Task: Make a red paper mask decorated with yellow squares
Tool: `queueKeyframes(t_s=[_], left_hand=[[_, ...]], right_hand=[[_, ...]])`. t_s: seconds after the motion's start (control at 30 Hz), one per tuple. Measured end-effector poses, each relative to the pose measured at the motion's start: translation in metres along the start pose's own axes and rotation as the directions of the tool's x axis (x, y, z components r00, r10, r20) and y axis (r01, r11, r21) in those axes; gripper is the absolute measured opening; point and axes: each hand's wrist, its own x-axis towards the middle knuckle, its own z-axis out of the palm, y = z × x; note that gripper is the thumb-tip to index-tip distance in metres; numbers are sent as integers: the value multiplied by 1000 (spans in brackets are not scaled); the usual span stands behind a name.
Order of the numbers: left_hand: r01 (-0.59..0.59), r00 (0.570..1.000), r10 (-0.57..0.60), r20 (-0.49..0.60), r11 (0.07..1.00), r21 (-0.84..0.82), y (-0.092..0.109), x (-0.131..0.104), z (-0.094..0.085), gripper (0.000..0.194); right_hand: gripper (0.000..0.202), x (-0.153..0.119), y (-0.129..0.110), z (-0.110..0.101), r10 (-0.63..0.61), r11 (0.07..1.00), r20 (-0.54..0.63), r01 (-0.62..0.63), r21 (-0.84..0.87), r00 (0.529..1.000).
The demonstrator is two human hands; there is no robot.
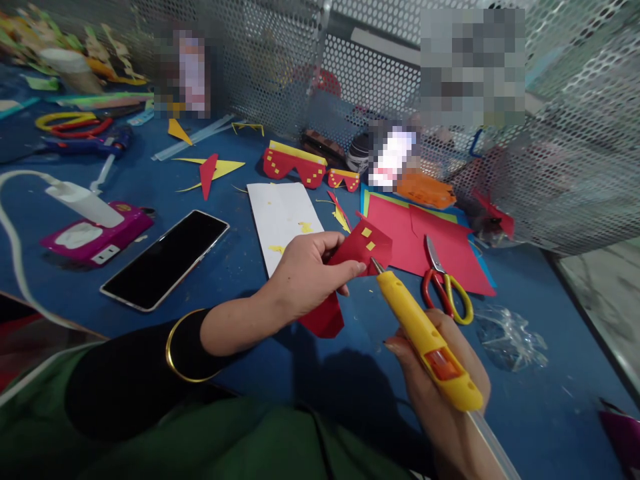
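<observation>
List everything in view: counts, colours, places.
Cutout: 1, red with yellow squares, in left hand
Glue guns: 2, yellow in right hand, blue far left
Glasses shapes: 2, red and yellow, rear centre
Sheet: 1, white, centre
Paper stack: 1, red on top, right
Scissors: 2, red and yellow handles, right and far left
Phone: 1, black screen, left
Socket block: 1, purple, left
Plastic wrap: 1, clear, right
Mesh partition: 1, grey, rear
Table: 1, blue, underneath
Others: unclear, mostly rear
Bracelet: 1, gold, front left
Hands: 2, bare, front
</observation>
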Motion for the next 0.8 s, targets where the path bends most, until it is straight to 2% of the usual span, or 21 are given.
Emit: queueKeyframes(t_s=[0.8], left_hand=[[23,1000,-23,3,1000,17,1,-1,1,9]], right_hand=[[52,-1,-3,-1,65,998,-28,-65,-20,998]])
